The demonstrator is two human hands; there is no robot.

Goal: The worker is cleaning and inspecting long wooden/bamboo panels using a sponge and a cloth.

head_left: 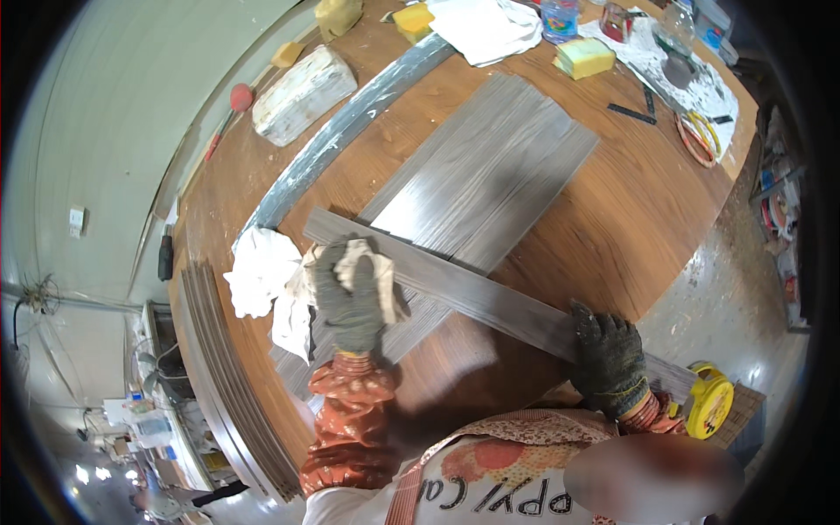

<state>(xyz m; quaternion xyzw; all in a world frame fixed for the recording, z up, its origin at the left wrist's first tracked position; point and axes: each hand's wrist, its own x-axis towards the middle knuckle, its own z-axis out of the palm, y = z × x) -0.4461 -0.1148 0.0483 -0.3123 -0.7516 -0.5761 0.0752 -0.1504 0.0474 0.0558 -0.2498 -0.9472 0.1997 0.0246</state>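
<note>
A long, narrow grey wood-grain strip (pixel 477 293) lies slantwise across the table, from the upper left down toward my right side. My right hand (pixel 608 357), in a dark work glove, is closed around the strip near its lower right end. In a grey-green glove, my left hand (pixel 348 302) presses a cream cloth (pixel 382 276) against the strip near its far left end. Beneath the strip are several similar grey boards (pixel 499 166) laid side by side, with light glaring on them. White crumpled rags (pixel 262 271) lie just left of my left hand.
A brown round-edged table (pixel 647 206) carries a bent grey bar (pixel 350 122), a worn white block (pixel 304 94) and a yellow sponge (pixel 584 59). Scissors (pixel 697 137) and a bottle (pixel 560 19) are at the far right. Stacked long strips (pixel 229 376) line the left edge.
</note>
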